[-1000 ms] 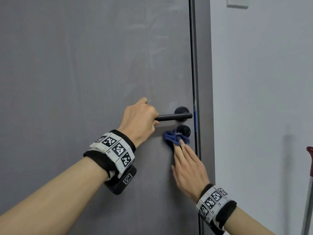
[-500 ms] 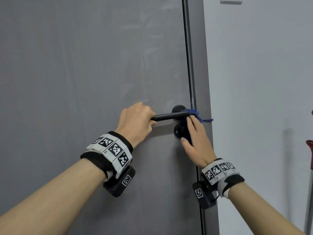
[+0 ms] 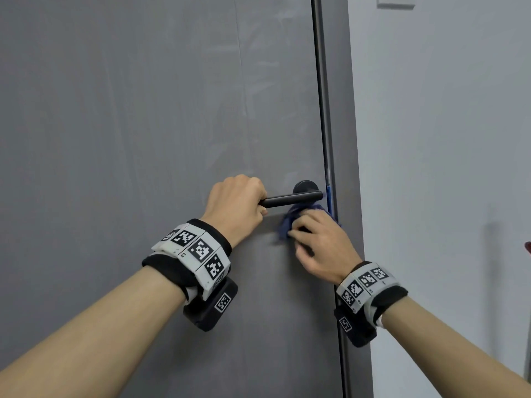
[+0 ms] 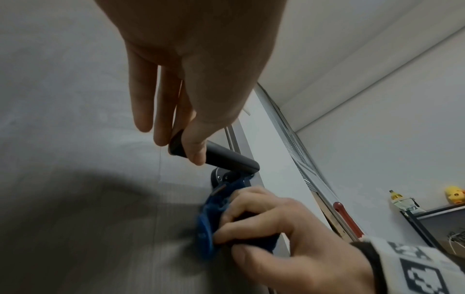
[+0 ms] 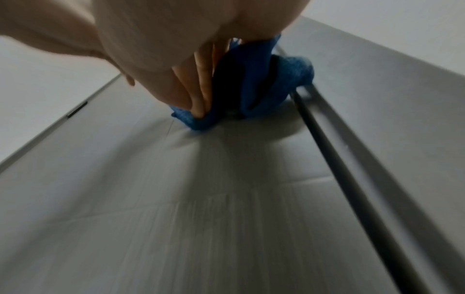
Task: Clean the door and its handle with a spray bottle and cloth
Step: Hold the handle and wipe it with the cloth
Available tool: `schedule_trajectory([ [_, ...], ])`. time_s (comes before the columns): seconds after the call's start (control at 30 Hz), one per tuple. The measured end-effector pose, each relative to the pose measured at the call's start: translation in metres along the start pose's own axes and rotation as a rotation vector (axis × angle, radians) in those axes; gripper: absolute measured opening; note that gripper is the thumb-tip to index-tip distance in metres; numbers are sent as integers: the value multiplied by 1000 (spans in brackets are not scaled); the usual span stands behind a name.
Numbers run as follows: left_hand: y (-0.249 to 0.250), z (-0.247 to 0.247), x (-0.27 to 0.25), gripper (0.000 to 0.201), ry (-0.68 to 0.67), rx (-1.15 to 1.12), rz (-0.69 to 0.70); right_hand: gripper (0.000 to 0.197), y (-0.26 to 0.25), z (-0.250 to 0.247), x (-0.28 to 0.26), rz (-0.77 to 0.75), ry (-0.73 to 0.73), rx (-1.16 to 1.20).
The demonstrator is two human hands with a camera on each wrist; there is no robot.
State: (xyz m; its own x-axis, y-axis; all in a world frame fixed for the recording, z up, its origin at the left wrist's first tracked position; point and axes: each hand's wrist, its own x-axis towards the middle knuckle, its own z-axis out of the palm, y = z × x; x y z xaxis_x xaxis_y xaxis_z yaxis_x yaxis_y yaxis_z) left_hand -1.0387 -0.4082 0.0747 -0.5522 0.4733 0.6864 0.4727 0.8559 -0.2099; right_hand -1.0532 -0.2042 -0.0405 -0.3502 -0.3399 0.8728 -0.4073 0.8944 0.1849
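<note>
A grey door (image 3: 143,124) carries a black lever handle (image 3: 290,200) with a round rose near its right edge. My left hand (image 3: 237,206) grips the free end of the lever (image 4: 216,157); in the left wrist view the thumb lies across the bar. My right hand (image 3: 319,239) holds a bunched blue cloth (image 3: 290,222) against the door just under the lever, over the round lock below it. The cloth (image 4: 214,224) is wadded in the curled fingers (image 4: 251,214), and in the right wrist view the blue cloth (image 5: 251,89) bulges beside them. No spray bottle is in view.
The door frame (image 3: 342,139) and a pale wall (image 3: 445,168) lie right of the door. A red-handled tool (image 4: 348,220) leans by the wall. A shelf with a yellow toy (image 4: 454,197) stands further right. A white switch plate (image 3: 396,1) is top right.
My right hand with the cloth went from below the lock up to the lever's rose, then back down under the lever. The left hand stayed gripping the lever.
</note>
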Motion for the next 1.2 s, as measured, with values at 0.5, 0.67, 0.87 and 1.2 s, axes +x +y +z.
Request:
schedule_trajectory([
  [0.5,-9,9,-5,20,30,-101,-25,24,-5,28,13,65,211,-119],
  [0.67,-10,10,-4,19,35,-103,-12,19,-1,22,-2,231,283,15],
  [0.87,-9,9,-6,21,44,-119,-1,37,6,13,-6,297,246,-34],
  [1.2,-4,5,-7,19,24,-96,-16,12,5,5,-13,285,372,37],
])
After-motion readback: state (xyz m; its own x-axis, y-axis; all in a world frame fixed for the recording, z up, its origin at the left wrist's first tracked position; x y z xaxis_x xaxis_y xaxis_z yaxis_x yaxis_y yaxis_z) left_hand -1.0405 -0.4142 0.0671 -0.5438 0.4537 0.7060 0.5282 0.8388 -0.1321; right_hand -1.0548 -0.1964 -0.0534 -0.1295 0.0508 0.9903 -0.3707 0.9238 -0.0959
